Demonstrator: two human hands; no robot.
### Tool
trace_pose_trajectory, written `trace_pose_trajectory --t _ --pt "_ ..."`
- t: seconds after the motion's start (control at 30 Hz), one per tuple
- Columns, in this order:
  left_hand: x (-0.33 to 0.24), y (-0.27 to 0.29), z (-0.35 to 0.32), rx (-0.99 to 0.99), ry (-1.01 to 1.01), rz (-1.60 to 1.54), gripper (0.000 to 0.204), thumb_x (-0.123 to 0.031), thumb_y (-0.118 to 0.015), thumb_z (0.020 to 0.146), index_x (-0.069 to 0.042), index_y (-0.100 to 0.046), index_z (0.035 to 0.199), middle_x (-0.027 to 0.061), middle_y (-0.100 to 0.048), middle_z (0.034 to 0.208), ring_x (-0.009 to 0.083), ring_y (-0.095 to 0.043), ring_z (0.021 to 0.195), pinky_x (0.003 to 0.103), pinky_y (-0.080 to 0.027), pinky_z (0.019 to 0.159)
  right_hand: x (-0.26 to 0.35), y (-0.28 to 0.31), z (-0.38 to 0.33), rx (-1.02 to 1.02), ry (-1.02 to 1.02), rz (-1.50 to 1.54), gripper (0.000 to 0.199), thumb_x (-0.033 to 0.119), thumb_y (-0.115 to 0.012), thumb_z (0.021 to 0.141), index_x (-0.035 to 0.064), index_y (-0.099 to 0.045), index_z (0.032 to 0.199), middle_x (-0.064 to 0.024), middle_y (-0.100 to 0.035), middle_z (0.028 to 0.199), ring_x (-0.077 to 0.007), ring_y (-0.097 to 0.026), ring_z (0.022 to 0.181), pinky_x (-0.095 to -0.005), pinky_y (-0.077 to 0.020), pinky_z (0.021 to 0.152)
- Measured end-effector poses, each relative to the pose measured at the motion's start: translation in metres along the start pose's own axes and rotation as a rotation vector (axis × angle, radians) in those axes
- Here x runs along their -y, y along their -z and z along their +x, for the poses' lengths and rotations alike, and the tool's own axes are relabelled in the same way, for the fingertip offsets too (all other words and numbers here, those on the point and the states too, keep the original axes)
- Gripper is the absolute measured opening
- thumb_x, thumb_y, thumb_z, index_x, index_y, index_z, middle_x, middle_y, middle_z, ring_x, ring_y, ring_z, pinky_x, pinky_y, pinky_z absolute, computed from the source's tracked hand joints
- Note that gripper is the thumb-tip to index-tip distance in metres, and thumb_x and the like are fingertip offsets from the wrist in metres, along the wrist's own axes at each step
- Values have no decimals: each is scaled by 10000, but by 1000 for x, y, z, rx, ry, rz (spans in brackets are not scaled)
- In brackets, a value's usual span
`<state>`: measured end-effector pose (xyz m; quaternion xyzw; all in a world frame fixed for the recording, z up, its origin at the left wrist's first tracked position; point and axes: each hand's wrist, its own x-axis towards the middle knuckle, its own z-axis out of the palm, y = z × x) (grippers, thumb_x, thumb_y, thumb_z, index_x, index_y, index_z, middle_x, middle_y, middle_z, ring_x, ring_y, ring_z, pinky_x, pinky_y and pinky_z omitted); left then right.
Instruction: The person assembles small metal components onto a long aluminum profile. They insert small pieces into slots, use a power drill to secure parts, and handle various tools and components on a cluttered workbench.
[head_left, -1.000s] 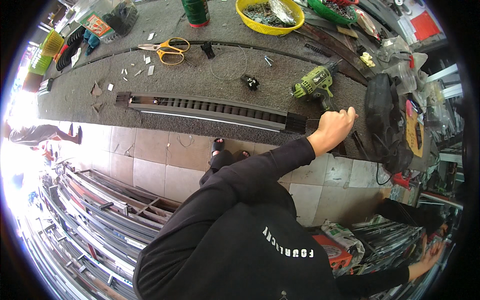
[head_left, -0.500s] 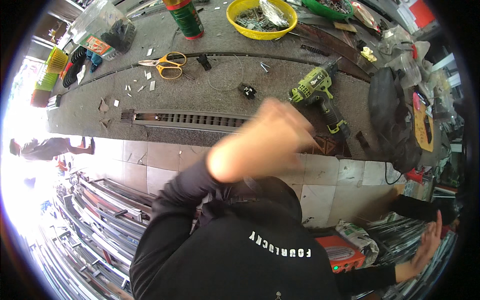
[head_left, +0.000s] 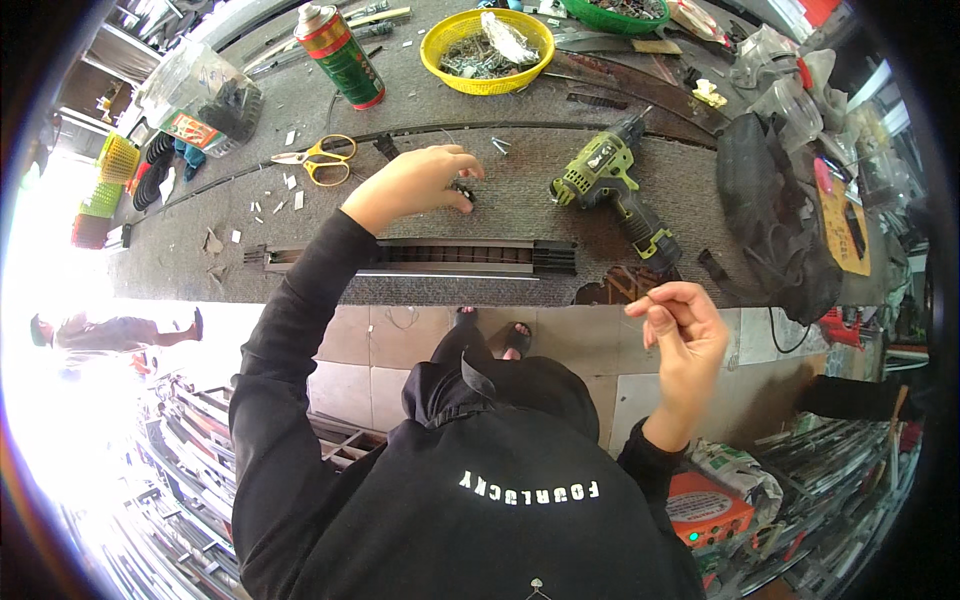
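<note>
My left hand [head_left: 415,187] reaches over the bench with its fingers apart, curving around a small black fitting [head_left: 463,192] that its fingertips partly hide. Whether they touch it cannot be made out. Below that hand lies a long dark metal track [head_left: 430,255] with black ribbed end pieces, along the bench's near edge. My right hand [head_left: 688,345] is raised in front of that edge, off to the right. Its fingers are loosely bent, thumb and forefinger a little apart, and nothing shows between them.
A green cordless drill [head_left: 605,180] lies right of centre. Yellow-handled scissors [head_left: 328,160] and white scraps are at the left. Behind them stand a spray can [head_left: 340,58] and a yellow basket [head_left: 430,50] of small hardware. A black bag [head_left: 760,210] sits at the right.
My left hand has moved left and away from me, to the black fitting. My right hand has come from the far lower right to the bench edge, its stretched fingers now bent.
</note>
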<state>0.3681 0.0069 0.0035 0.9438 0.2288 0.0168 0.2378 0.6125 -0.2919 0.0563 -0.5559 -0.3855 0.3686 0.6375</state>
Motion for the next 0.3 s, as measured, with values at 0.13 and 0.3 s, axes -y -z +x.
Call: trace_pose_trajectory --t 0.13,0.3 --pt "9 14 -1 71 -96 85 316 -158 -810 812 -52 -706 1091 102 -707 1107 302 -658 1111 418 -512 972 -14 -3 0 39 -51 71 180 126 -669 1018 -4 -612 1129 -126 -744 891 -41 -510 648 -177 -383 583" --pt "8 22 3 12 54 -112 412 -225 -862 799 -57 -708 1142 110 -710 1124 248 -676 1117 409 -519 993 -24 -3 -4 66 -45 265 168 132 -612 1052 5 -600 1162 -137 -731 980 -46 -538 698 -197 -433 625"
